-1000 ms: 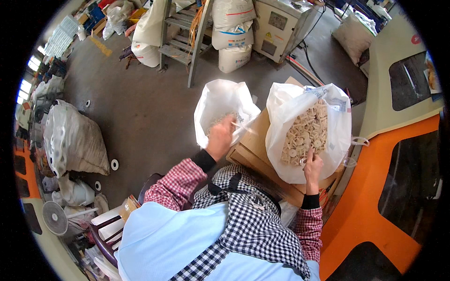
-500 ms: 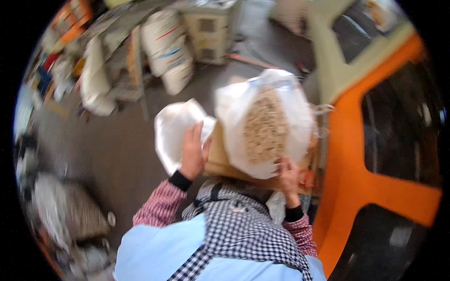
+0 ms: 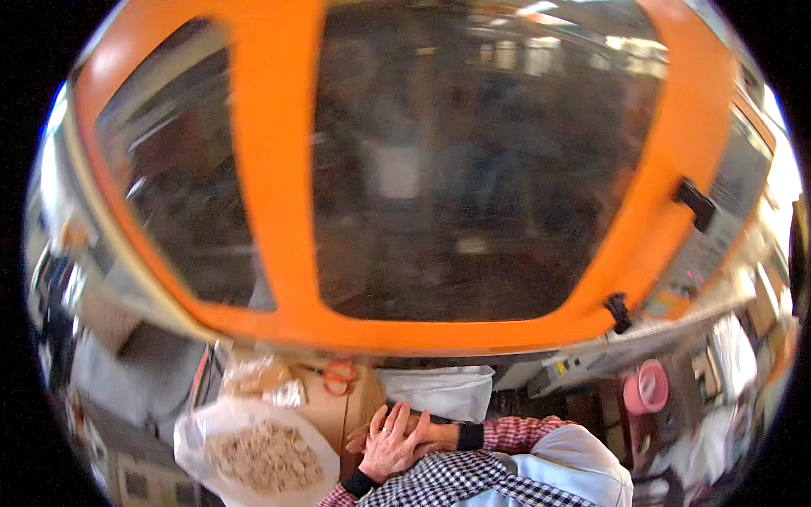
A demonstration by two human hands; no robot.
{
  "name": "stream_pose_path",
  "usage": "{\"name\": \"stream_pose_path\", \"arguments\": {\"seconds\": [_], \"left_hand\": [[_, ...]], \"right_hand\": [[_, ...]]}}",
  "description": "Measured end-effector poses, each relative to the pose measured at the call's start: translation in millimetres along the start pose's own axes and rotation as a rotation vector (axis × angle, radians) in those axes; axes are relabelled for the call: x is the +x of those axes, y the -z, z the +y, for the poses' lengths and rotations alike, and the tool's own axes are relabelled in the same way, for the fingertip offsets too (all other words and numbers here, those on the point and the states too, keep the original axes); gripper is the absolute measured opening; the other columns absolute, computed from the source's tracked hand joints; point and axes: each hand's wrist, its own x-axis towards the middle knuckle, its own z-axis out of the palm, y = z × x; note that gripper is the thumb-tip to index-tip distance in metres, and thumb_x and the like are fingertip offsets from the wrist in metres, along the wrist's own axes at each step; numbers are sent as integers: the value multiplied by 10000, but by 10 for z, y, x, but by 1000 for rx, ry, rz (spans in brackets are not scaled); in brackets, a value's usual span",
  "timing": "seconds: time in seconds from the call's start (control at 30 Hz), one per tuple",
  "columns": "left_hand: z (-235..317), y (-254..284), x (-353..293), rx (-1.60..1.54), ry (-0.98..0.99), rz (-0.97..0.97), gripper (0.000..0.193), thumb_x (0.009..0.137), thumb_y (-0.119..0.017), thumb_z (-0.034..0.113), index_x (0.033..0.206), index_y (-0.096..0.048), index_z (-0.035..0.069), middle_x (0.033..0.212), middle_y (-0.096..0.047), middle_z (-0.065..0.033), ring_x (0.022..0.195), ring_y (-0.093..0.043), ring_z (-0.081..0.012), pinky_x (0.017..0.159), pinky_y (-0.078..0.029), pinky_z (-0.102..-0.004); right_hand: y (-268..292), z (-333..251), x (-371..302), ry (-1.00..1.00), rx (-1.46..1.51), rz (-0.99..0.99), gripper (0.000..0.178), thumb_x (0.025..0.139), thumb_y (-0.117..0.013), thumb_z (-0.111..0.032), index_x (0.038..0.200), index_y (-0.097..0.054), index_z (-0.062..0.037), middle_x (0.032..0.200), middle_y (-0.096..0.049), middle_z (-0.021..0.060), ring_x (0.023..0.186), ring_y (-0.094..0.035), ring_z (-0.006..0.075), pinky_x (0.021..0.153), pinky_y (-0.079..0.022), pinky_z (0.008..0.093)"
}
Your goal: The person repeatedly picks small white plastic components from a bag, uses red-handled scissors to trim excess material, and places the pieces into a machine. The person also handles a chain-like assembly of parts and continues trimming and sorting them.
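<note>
My left hand point(image 3: 393, 444) lies over my right hand point(image 3: 435, 435) in front of the checkered apron point(image 3: 452, 482). The left fingers are spread and a ring shows on one. Most of my right hand is covered, though its stretched fingertips stick out on the left side. Neither hand shows anything held. Left of them stands an open white plastic bag point(image 3: 190, 444) of small beige pieces point(image 3: 266, 456). Behind the bag is a cardboard box point(image 3: 321, 401) with orange-handled scissors point(image 3: 340, 378) and clear plastic wrapping point(image 3: 262, 380) on top.
A large orange machine frame point(image 3: 274, 169) with dark windows point(image 3: 456, 186) rises ahead, with black handles point(image 3: 694, 204) at its right. A white sack point(image 3: 439, 390) lies below it. Farther right stands a pink bucket point(image 3: 646, 389).
The view has swung right toward the orange machine. My left hand has left the white paper-like bag and my right hand the bag of pieces; they now lie together.
</note>
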Motion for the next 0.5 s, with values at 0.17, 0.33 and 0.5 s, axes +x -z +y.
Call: {"name": "stream_pose_path", "arguments": {"seconds": [0.17,0.33,0.5], "left_hand": [[-80,-204,780,-4,33,-64,661,727,-666,414,1252,-461,68,1274,-376,-199,1187,-357,-365,1012,-205,-535],[407,-433,1581,-375,-192,-105,675,758,-666,302,1304,-394,13,1304,-337,-238,1207,-330,-399,1004,-257,-506],[1402,-323,2605,-962,-363,-45,725,771,-683,185,1324,-282,-58,1295,-359,-257,1210,-354,-391,1024,-296,-435]], "right_hand": [[797,-408,-359,-421,1373,544,621,903,-430,-387,1354,-320,25,1380,-373,166,1243,-391,276,1045,-283,374],[1271,-340,-1336,-313,1303,1056,430,919,-438,-372,1097,-557,1,985,-613,46,828,-549,142,767,-434,272],[1174,-468,-1551,-773,873,1394,243,910,-491,-258,816,-614,-71,675,-539,-17,559,-416,72,510,-319,224]]}}
